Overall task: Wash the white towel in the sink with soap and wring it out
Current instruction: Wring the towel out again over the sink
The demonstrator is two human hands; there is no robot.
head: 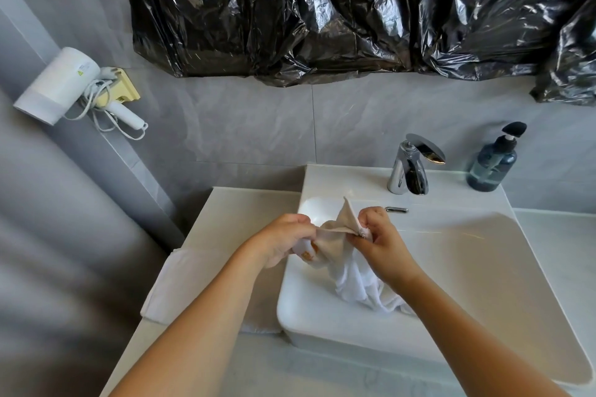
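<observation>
Black plastic sheeting (pixel 354 10): crinkled, glossy, hung across the upper wall above the grey tiles

Sink (pixel 483 284): white rectangular basin set on a pale countertop (pixel 245 203), overflow slot in its back wall

Folded white cloth (pixel 180 284): lies flat on the countertop just left of the sink, its near edge hanging over the counter's left side

Hair dryer (pixel 61 84): white, held in a yellowish wall bracket at left, cord looped below it

White towel (pixel 351 274): held up over the left part of the sink between both hands; upper part bunched and stretched from one hand to the other, one corner sticking up; an orange-brown stain shows by the left hand; the lower part hangs down in folds into the basin

Faucet (pixel 409 167): chrome, single lever, on the sink's back ledge

Soap bottle (pixel 493 164): blue translucent pump dispenser with black head, on the back ledge right of the faucet, well apart from the towel

Left hand (pixel 280 242): fingers curled, clenched round a bunch of the towel near the stain

Right hand (pixel 377 235): fingers curled, pinching the towel's upper edge, just beside the left hand
</observation>
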